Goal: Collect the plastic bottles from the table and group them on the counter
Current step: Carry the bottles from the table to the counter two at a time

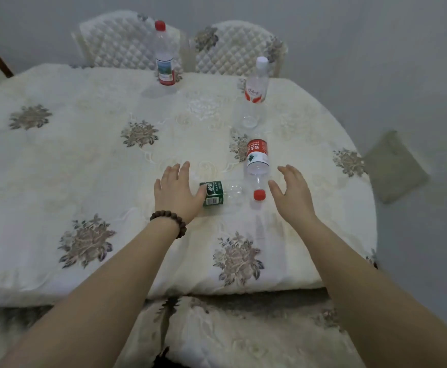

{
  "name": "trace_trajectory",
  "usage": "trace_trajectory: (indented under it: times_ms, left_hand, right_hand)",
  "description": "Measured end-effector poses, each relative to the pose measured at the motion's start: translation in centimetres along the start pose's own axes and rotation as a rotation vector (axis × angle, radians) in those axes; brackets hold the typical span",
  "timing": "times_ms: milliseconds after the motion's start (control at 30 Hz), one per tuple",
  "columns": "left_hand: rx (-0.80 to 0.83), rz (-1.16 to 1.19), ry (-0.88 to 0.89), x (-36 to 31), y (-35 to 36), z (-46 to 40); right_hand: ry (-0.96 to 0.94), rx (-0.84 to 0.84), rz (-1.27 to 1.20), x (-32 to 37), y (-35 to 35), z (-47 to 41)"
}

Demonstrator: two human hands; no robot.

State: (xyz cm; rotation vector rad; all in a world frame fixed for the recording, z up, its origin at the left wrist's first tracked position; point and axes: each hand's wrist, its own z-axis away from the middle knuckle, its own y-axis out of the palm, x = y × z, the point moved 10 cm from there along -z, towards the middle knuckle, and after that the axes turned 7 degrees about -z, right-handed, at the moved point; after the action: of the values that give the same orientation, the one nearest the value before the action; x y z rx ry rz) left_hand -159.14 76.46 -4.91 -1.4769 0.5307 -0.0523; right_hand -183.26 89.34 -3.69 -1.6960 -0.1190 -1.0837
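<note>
white cloth with grey flowers covers the table (58,160), and two padded chairs (233,46) stand behind it against a grey wall. four plastic bottles are on the table. far back stands a tall bottle (165,53) with a red cap, and to the right of it a bottle with a white cap (255,91). nearer, a bottle with a red label (256,166) lies with its red cap toward the person. a green-label bottle (217,193) lies on its side. the left hand (177,192), fingers straight and apart, touches the green-label bottle. the right hand (292,189) is spread beside the red-label bottle, holding nothing.
</note>
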Motion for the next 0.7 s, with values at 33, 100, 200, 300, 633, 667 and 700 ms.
trace_trajectory:
  times_ms: [33, 100, 200, 300, 633, 667, 700]
  left_hand:
    - [0.004, -0.011, -0.031, -0.5, 0.6, 0.1]
    - [0.021, -0.048, -0.060, -1.7, 2.0, 0.4]
    - [0.040, -0.068, -0.085, -3.7, 4.0, 0.7]
    - [0.054, -0.122, -0.103, -5.1, 5.5, 0.5]
    - [0.130, -0.258, -0.061, -6.7, 8.5, -0.6]
    - [0.130, -0.256, -0.032, -6.7, 8.6, -0.5]
    - [0.129, -0.244, -0.001, -6.7, 8.5, -0.3]
  right_hand:
    - [-0.041, 0.043, 0.021, -0.5, 0.1, -1.4]
    - [-0.132, 0.124, 0.098, -1.0, 0.5, -3.9]
    - [-0.346, 0.275, 0.318, -0.6, 2.2, -7.5]
    - [-0.545, 0.439, 0.565, -0.2, 5.1, -9.7]
    - [-0.776, 0.595, 0.729, -0.6, 9.1, -11.0]
    - [-0.766, 0.587, 0.722, -0.8, 9.0, -11.1]
    - [-0.756, 0.583, 0.721, -1.1, 9.0, -11.2]
